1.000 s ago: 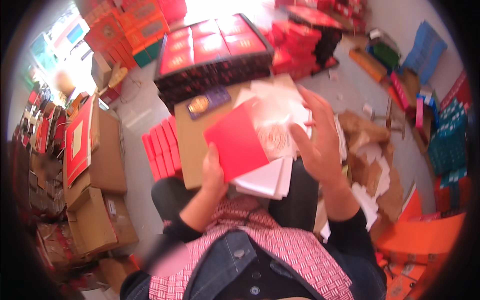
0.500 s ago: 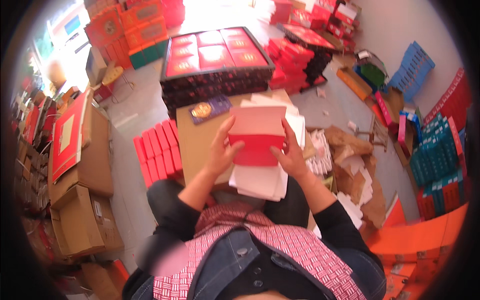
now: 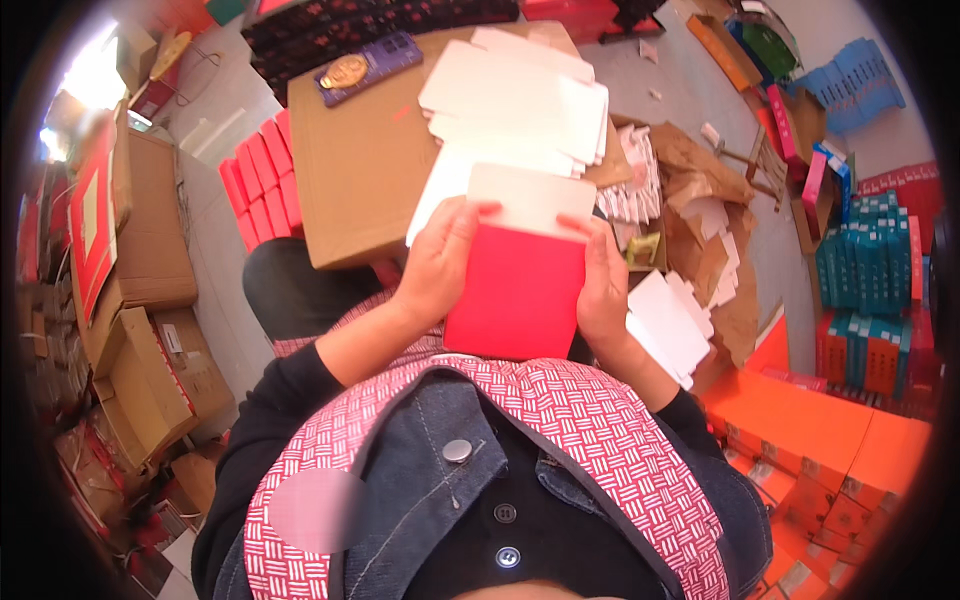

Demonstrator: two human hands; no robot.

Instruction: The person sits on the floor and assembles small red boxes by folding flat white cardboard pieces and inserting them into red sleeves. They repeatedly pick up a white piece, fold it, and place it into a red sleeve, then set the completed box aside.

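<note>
In front of my apron, my left hand [image 3: 440, 258] and my right hand [image 3: 602, 285] grip a flat red cardboard piece [image 3: 515, 295] by its two side edges. A pale panel [image 3: 532, 192] extends from its far end, and fingertips of both hands lie on it. Whether this panel is a flap or a separate card, I cannot tell. Just beyond the hands, a loose pile of white flat card blanks [image 3: 515, 95] rests on a brown carton [image 3: 350, 190]. A purple phone [image 3: 370, 68] with a round gold emblem lies at the carton's far left.
Small red boxes [image 3: 262, 180] stand in rows left of the carton. To the right are crumpled brown paper [image 3: 700, 165], more white blanks [image 3: 668, 325] and orange boxes [image 3: 800, 420]. Teal boxes [image 3: 865, 260] are stacked farther right. Opened brown cartons [image 3: 150, 390] stand at the left.
Both hands have brought the red piece nearer my body. Its red face now shows larger and flatter, with the pale panel beyond. My view has tipped down, so the carton appears higher.
</note>
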